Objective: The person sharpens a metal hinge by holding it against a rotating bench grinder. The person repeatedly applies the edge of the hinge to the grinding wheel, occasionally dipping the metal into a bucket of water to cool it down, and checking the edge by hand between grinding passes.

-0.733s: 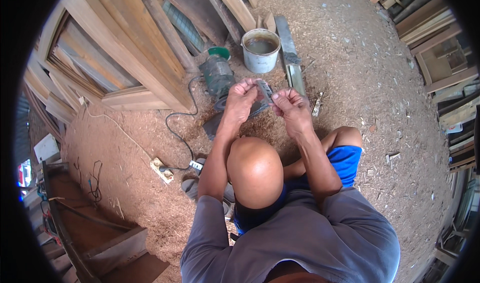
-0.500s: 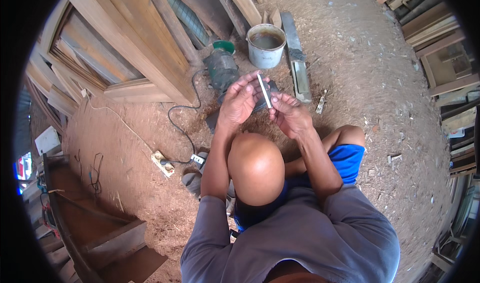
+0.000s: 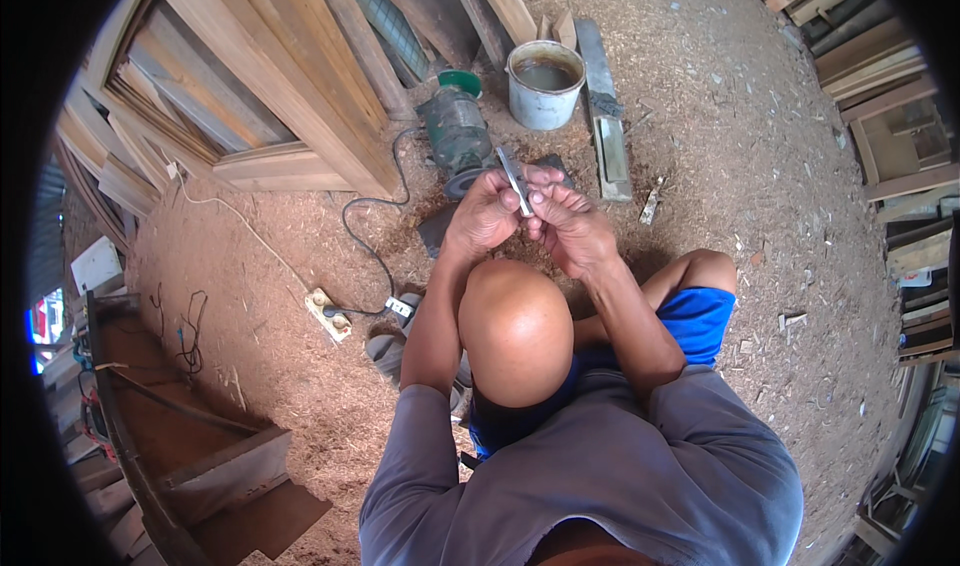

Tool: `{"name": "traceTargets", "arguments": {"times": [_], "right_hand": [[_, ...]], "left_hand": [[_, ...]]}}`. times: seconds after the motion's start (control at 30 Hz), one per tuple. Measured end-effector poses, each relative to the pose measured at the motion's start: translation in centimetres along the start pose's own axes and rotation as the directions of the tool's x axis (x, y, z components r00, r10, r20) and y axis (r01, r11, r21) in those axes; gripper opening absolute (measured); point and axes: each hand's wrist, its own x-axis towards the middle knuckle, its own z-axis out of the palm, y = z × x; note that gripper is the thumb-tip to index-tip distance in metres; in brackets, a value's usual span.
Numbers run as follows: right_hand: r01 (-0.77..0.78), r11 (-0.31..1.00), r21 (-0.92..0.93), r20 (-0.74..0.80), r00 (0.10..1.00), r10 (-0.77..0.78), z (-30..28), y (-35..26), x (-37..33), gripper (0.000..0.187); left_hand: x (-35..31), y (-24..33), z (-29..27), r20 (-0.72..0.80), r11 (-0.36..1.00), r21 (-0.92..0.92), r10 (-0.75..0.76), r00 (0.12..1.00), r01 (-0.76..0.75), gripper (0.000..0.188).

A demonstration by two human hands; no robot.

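Note:
A slim, flat metal strip [image 3: 513,179] is pinched between my two hands, above and just beyond my raised knee. The fingers of my left hand [image 3: 487,214] are closed on its left side. My right hand [image 3: 574,228] grips the lower end with thumb and fingers. The strip's upper end sticks out past the fingers, tilted a little to the left. Close beyond my hands sits a worn green-grey bench grinder [image 3: 456,134], its near wheel partly hidden by my left hand.
A white bucket [image 3: 545,104] of murky liquid stands behind the grinder. To its right lies a plank [image 3: 590,56] bearing a flat pale block [image 3: 612,151]. A black cable runs to a power strip [image 3: 327,316] on the left. Wooden frames [image 3: 290,66] lean at the far left.
My hands have come closer together on the metal strip. The strip has turned, now showing a greyer face. The view has shifted slightly.

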Motion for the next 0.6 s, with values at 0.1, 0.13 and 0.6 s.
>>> {"name": "traceTargets", "arguments": {"times": [0.1, 0.13, 0.6], "right_hand": [[-0.014, 0.999, 0.037, -0.026, 1.0, 0.015, 0.36, -0.12, -0.16, 0.008], [-0.017, 0.999, 0.045, -0.022, 1.0, 0.018, 0.4, -0.09, -0.16, 0.008], [-0.008, 1.0, 0.024, 0.006, 1.0, 0.008, -0.16, -0.06, -0.11, 0.009]], "left_hand": [[0.04, 0.31, 0.33, -0.009, 1.0, -0.019, -0.019, 1.0, 0.019, 0.058], [0.0, 0.44, 0.38, -0.012, 0.999, -0.023, -0.029, 1.0, 0.029, 0.057], [-0.01, 0.47, 0.35, -0.004, 0.998, -0.069, -0.008, 1.0, 0.008, 0.055]]}}
